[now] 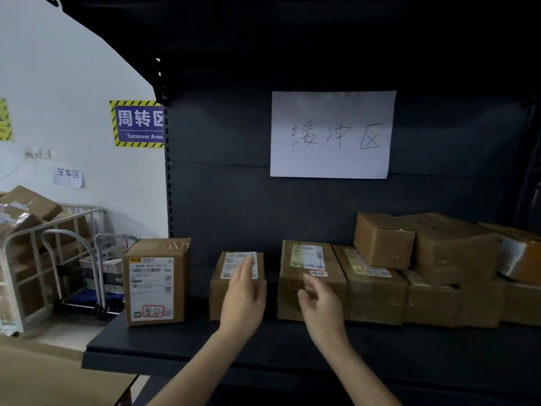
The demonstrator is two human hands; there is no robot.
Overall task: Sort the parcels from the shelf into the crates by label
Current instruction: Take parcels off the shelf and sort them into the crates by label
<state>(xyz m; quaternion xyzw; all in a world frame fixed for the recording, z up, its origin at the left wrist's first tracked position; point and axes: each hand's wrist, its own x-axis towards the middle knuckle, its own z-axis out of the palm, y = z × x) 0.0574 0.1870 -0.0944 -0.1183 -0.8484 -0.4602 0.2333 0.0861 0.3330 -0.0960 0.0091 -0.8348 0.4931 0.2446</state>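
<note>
Cardboard parcels stand in a row on a dark shelf [175,344]. A small brown parcel [218,294] with a white label sits in the middle; my left hand [243,297] lies flat on its top and front, fingers straight. Right of it stands a wider parcel [292,291] with a red-circled label; my right hand [319,306] hovers in front of its left side with fingers loosely spread, holding nothing. An upright parcel [155,282] with a large label stands at the shelf's left end.
More parcels [439,259] are stacked at the shelf's right. A handwritten paper sign [332,134] hangs on the back panel. Left of the shelf stand a metal cage cart [35,259] with boxes and folded hand trolleys [99,271]. A cardboard surface [44,376] lies at bottom left.
</note>
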